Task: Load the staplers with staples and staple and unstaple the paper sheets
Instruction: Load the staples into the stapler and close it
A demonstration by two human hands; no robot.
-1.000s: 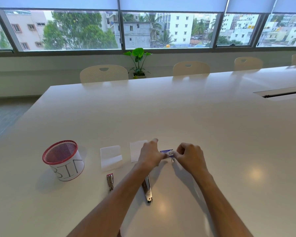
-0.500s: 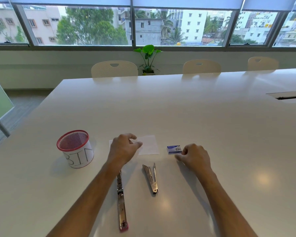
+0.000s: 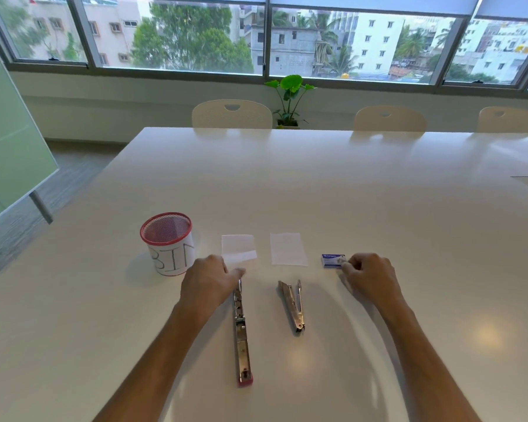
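Our right hand (image 3: 368, 277) pinches the little blue staple box (image 3: 333, 261); its words are too small to read. Our left hand (image 3: 208, 283) lies loose by the long stapler (image 3: 242, 336). The red cup (image 3: 169, 243) says "BIN".

Office meeting room: long white table (image 3: 317, 184), chairs (image 3: 231, 114), wide windows (image 3: 177, 35).

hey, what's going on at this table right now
A person sits at a white table with two staplers in front of them. The left hand rests at the top end of the long opened-out stapler; the right hand touches a small blue staple box. The second stapler lies untouched between them, with two paper sheets and a red mesh bin beyond. Loading seems about to start.
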